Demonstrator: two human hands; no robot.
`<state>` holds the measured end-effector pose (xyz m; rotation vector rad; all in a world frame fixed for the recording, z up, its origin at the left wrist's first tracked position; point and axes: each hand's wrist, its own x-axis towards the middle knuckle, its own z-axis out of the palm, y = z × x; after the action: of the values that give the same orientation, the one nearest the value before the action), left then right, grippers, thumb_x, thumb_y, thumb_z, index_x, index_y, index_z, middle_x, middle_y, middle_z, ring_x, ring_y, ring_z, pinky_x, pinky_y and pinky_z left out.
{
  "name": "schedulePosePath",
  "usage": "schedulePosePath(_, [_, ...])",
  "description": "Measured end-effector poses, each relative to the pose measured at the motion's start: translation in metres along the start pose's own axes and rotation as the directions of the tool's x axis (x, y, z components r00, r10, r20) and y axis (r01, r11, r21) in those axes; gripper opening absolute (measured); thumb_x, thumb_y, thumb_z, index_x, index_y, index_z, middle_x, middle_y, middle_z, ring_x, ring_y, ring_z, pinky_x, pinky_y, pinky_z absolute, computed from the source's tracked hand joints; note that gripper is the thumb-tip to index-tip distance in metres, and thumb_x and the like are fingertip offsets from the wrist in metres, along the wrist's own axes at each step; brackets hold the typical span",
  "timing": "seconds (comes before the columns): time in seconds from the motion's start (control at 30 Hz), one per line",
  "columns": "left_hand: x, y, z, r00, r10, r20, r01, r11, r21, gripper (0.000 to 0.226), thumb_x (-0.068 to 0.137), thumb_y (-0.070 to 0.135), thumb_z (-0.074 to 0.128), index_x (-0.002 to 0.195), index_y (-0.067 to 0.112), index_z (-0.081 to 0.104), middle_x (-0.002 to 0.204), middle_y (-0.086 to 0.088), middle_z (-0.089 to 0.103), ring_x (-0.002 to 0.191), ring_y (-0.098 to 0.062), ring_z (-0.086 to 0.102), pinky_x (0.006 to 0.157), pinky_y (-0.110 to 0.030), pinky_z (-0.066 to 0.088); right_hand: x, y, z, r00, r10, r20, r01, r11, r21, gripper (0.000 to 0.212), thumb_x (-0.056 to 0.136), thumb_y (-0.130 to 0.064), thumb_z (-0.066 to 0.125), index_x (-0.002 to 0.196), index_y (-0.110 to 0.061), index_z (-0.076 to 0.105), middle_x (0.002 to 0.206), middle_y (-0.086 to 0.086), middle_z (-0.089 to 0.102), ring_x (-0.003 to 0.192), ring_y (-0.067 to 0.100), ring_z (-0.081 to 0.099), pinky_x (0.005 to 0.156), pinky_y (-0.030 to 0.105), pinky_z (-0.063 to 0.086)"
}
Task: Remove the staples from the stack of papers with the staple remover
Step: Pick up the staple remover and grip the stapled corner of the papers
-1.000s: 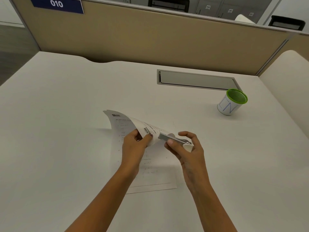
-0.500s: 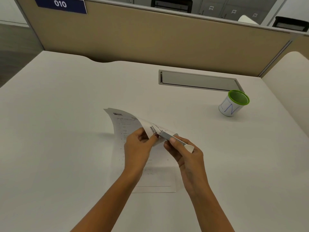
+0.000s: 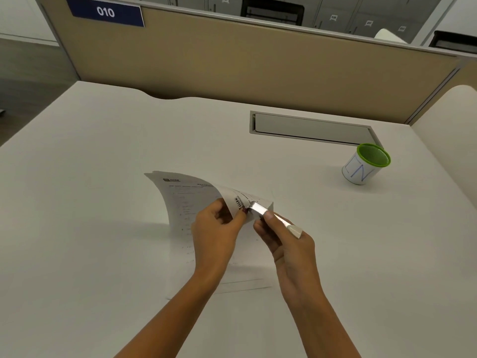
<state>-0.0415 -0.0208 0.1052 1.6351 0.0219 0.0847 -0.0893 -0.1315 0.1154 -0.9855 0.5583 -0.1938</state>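
Head view. Left hand (image 3: 216, 236) curled tight, pinching the lifted top corner of the stack of papers (image 3: 185, 200). Right hand (image 3: 289, 244) curled round the silver staple remover (image 3: 260, 209), tip pointing to 10 o'clock and touching that corner, just beside the left thumb. Rest of the stack flat on the white table (image 3: 103, 202). Counted: two hands, one staple remover, one stack, one green-rimmed cup (image 3: 366, 164) at 2 o'clock.

White desk (image 3: 103, 177), cable hatch (image 3: 309, 127) inset; tan partition (image 3: 258, 68) behind, blue "010" sign (image 3: 105, 12); grey lockers (image 3: 348, 19) beyond.
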Motion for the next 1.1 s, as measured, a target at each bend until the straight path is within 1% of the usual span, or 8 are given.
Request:
schedulePosePath(0.27, [-0.001,0.004,0.002,0.999,-0.032,0.004,0.032,0.993,-0.113,0.019,0.079,0.025,0.075,0.098,0.027,0.073,0.087,0.012,0.076,0.082,-0.002,0.071,0.069,-0.013,0.054,0.0,-0.011,0.007,0.971,0.228,0.076,-0.24,0.909,0.339,0.012,0.076,-0.007,0.075,0.085,0.0,0.078,0.097,0.017,0.075,0.083,0.021,0.074,0.065,0.024,0.06])
schedulePosePath(0.4, [0.0,0.006,0.004,0.998,-0.052,0.04,0.057,0.988,-0.147,0.018,0.08,0.021,0.074,0.091,0.035,0.07,0.085,0.018,0.075,0.082,0.0,0.07,0.067,-0.01,0.052,-0.001,-0.011,0.008,0.929,0.354,0.108,-0.357,0.778,0.517,0.012,0.074,-0.006,0.075,0.08,0.004,0.077,0.093,0.021,0.074,0.077,0.025,0.074,0.06,0.029,0.062])
schedulePosePath(0.47, [0.0,0.005,0.005,0.997,-0.069,0.04,0.075,0.986,-0.147,0.019,0.08,0.021,0.073,0.09,0.036,0.07,0.085,0.017,0.075,0.083,-0.001,0.07,0.069,-0.013,0.054,-0.002,-0.01,0.007,0.928,0.358,0.107,-0.361,0.787,0.5,0.014,0.07,-0.009,0.077,0.078,0.002,0.078,0.089,0.02,0.074,0.073,0.024,0.073,0.063,0.03,0.062])
schedulePosePath(0.63, [0.005,0.0,0.0,0.994,-0.107,0.014,0.108,0.987,-0.119,0.019,0.082,0.023,0.072,0.095,0.035,0.067,0.085,0.022,0.072,0.083,0.002,0.069,0.07,-0.013,0.054,0.0,-0.007,-0.003,0.963,0.27,0.025,-0.259,0.888,0.379,0.022,0.062,-0.007,0.079,0.083,0.0,0.077,0.082,0.014,0.071,0.068,0.019,0.065,0.063,0.027,0.057])
schedulePosePath(0.73, [0.002,0.003,0.0,0.993,-0.117,0.023,0.119,0.986,-0.119,0.022,0.081,0.024,0.072,0.083,0.044,0.064,0.079,0.028,0.069,0.079,0.006,0.067,0.064,-0.01,0.052,-0.001,-0.001,-0.009,0.997,0.074,0.014,-0.076,0.976,0.206,0.029,0.068,-0.011,0.078,0.095,-0.003,0.077,0.099,0.011,0.075,0.085,0.017,0.072,0.072,0.024,0.058])
schedulePosePath(0.83, [-0.001,0.002,0.003,0.992,-0.127,0.028,0.13,0.977,-0.167,0.019,0.08,0.024,0.073,0.086,0.041,0.067,0.088,0.015,0.073,0.081,-0.005,0.071,0.065,-0.017,0.056,-0.005,0.006,-0.007,0.993,-0.114,-0.01,0.114,0.993,0.032,0.038,0.067,-0.022,0.08,0.103,-0.009,0.075,0.111,0.008,0.073,0.107,0.017,0.067,0.087,0.025,0.056])
schedulePosePath(0.97, [-0.005,0.003,0.006,0.993,-0.117,0.029,0.12,0.98,-0.16,0.014,0.079,0.028,0.074,0.091,0.033,0.07,0.086,0.012,0.074,0.084,-0.011,0.071,0.067,-0.02,0.058,-0.008,0.014,-0.006,0.938,-0.344,-0.038,0.306,0.877,-0.37,0.032,0.07,-0.028,0.08,0.102,-0.028,0.076,0.109,-0.008,0.071,0.108,-0.001,0.061,0.078,0.01,0.052])
schedulePosePath(1.1, [-0.006,0.009,0.005,0.998,-0.041,0.038,0.045,0.992,-0.117,0.019,0.08,0.026,0.074,0.081,0.042,0.065,0.076,0.023,0.071,0.078,0.005,0.068,0.058,-0.008,0.05,-0.009,0.013,-0.008,0.901,-0.41,0.139,0.4,0.663,-0.633,0.042,0.079,-0.028,0.076,0.119,-0.033,0.065,0.104,-0.016,0.064,0.099,0.004,0.062,0.08,0.02,0.056])
